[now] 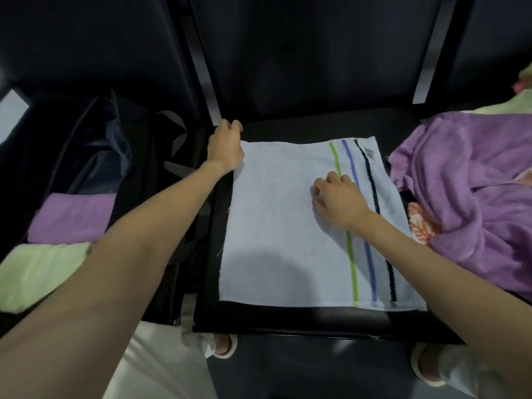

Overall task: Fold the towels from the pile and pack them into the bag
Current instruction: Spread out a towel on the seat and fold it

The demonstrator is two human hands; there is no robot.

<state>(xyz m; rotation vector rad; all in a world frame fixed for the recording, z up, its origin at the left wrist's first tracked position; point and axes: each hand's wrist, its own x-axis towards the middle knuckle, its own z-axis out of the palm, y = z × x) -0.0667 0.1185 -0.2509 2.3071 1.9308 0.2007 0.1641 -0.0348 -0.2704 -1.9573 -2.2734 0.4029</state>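
Pale blue towel (pixel 276 226) (green, blue, dark stripes) lies flat on black tabletop (pixel 288 319). Left hand (pixel 226 146) grips its far-left corner; right hand (pixel 338 198) rests curled on it, pinching the cloth. Purple pile (pixel 466 180) at right, bag (pixel 86 156) at left.

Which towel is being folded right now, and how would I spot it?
Look at the black seat in the middle, between the dark bag and the purple towel pile. The pale blue towel lies flat there under both hands. Only it has green, blue and black stripes along one side.
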